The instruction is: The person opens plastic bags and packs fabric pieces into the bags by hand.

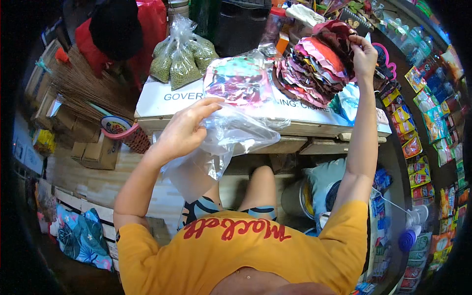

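Note:
My left hand (pixel 189 125) is closed on the rim of a clear plastic bag (pixel 241 130), whose loose end hangs over the table's front edge above my lap. Inside the bag's far part lie folded, colourful cloth pieces (pixel 236 81), flat on the table. At the right stands a tall, leaning stack of round layered cloth rags (pixel 312 71) in pink, red, white and brown. My right hand (pixel 364 53) pinches the edge of a dark red cloth rag (pixel 339 37) at the top of this stack, which is partly lifted and bent over.
Bags of green beans (pixel 184 54) stand on the white table (pixel 160 105), left of the cloth. A person in red with a black cap (pixel 115 29) is at the back left, near a broom (pixel 81 73) and pink basket (pixel 132 137). Hanging snack packets (pixel 418 172) line the right.

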A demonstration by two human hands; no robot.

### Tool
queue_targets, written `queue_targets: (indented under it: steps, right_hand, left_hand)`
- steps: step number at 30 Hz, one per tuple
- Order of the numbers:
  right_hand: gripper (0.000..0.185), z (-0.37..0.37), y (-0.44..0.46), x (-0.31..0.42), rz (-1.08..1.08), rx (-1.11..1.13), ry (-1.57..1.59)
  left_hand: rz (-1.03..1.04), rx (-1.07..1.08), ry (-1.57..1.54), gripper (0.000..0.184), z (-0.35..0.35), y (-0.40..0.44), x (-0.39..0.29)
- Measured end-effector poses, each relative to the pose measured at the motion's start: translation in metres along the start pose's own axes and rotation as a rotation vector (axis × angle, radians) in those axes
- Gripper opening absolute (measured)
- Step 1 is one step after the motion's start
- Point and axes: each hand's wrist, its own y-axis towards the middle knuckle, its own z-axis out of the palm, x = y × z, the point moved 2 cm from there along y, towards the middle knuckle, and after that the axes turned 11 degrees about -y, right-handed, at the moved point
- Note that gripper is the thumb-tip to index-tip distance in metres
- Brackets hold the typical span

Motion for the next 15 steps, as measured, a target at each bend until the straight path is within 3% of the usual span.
queue_targets:
  steps: [4,8,10,13,15]
  right_hand:
    - [0.021,-0.010,0.025,0.030,-0.091,-0.001,0.282]
    - [0.025,0.005,0.019,0.074,-0.027,0.232,0.503]
    - [0.024,0.025,0.016,0.073,-0.006,0.319,0.479]
    - [0.023,0.064,0.011,0.065,-0.001,0.442,0.441]
    - [0.024,0.076,-0.010,0.083,-0.050,0.317,0.375]
  left_hand:
    - [-0.078,0.025,-0.118,0.052,-0.003,-0.003,0.002]
    - [-0.021,0.049,-0.103,0.051,0.006,-0.006,0.013]
    - [0.044,0.060,-0.095,0.052,0.010,-0.008,0.015]
    - [-0.026,0.089,-0.159,0.054,0.009,-0.017,0.012]
    - [-0.054,0.081,-0.153,0.054,0.004,-0.023,0.011]
